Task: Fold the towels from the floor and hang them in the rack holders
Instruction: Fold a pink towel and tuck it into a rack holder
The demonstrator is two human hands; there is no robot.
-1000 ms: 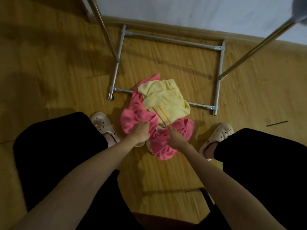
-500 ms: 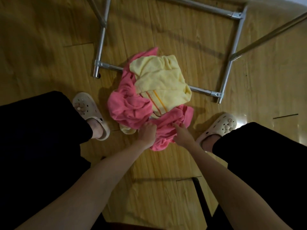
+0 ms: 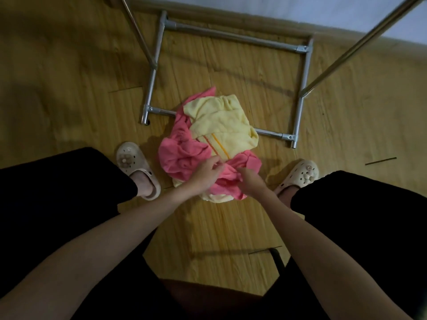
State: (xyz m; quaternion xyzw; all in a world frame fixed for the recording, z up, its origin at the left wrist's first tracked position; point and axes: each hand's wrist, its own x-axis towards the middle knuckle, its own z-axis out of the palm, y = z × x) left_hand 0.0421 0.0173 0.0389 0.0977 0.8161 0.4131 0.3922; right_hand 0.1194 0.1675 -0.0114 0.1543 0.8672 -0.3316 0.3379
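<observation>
Both forearms reach down from the bottom edge, black trouser legs on either side. Left hand (image 3: 206, 173) sits on the pink towel (image 3: 182, 155), fingers curled into its folds, pinching cloth. Right hand (image 3: 250, 180) is also on the pink towel; its fingers are buried in the fabric, so its grip can't be made out. Pile lies on the wooden floor (image 3: 69, 93) between two beige clogs (image 3: 136, 166). Yellow towel (image 3: 221, 123) with orange stripes is crumpled on top of the pink one, draped across the front bar of the metal rack base (image 3: 231, 39). Wall beyond.
</observation>
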